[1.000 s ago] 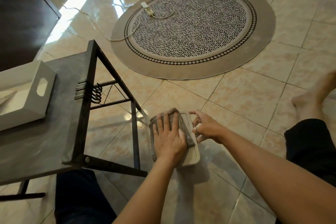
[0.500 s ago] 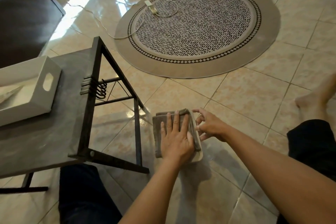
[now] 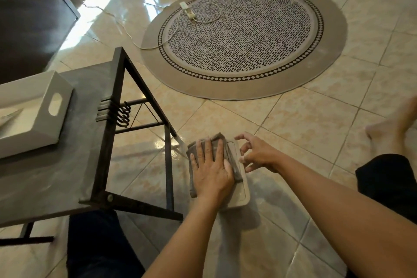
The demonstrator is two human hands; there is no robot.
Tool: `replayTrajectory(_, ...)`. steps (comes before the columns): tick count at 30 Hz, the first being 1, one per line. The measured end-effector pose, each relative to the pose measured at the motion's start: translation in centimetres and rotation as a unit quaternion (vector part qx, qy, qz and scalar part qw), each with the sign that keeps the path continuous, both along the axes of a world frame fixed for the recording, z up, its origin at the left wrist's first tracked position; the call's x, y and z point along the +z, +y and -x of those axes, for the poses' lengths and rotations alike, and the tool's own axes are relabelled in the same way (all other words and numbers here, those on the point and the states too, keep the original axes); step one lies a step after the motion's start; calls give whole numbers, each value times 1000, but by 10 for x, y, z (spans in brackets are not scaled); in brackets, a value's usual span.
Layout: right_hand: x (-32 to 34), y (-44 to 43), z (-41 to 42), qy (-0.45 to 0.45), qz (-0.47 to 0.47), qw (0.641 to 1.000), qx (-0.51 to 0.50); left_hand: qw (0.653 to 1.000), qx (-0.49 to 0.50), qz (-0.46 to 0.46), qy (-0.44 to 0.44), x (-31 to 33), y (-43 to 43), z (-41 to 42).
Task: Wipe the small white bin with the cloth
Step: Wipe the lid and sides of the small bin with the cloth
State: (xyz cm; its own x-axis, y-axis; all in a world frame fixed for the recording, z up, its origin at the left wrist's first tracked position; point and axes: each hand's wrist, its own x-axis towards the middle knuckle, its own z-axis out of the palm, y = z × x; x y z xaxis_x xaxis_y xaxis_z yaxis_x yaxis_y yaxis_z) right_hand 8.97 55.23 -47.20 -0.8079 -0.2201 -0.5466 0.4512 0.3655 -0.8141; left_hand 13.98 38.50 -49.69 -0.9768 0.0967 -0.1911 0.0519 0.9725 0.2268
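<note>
Head view: left hand flat on cloth atop white bin.

Cloth and left hand hide most of bin.

We look down and forward from a single wide-angle camera worn on the head, close above the two forearms that reach in from the bottom edge. The tiled floor fills the view, a low dark table at left, a round rug farther ahead.
</note>
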Motion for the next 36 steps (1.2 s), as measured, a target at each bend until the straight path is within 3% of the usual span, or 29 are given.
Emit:
replayTrajectory(5, -2, 0, 3, -2, 11, 1000, 3, 998, -63, 9, 2, -2, 11, 12)
replayTrajectory(10, -6, -2, -1, 3, 4, 1000, -7, 999, 17, -46, 6, -4, -15, 2)
replayTrajectory(16, -4, -3, 0, -1, 5, 1000, -10, 998, -52, -10, 21, -7, 1, -14)
replayTrajectory(21, -2, -4, -6, 1, 2, 1000, -19, 997, -1, -72, 5, -5, -21, -26)
replayTrajectory(26, -1, -4, -6, -4, 3, 1000, -17, 999, -33, -14, 33, -14, -2, -53)
replayTrajectory(33, 1, -3, -14, -16, 16, 1000, -1, 999, 10, -16, 30, -9, -3, -60)
replayTrajectory(36, -1, -4, -12, -8, 12, 1000, -4, 999, -28, -11, 18, -7, 13, -61)
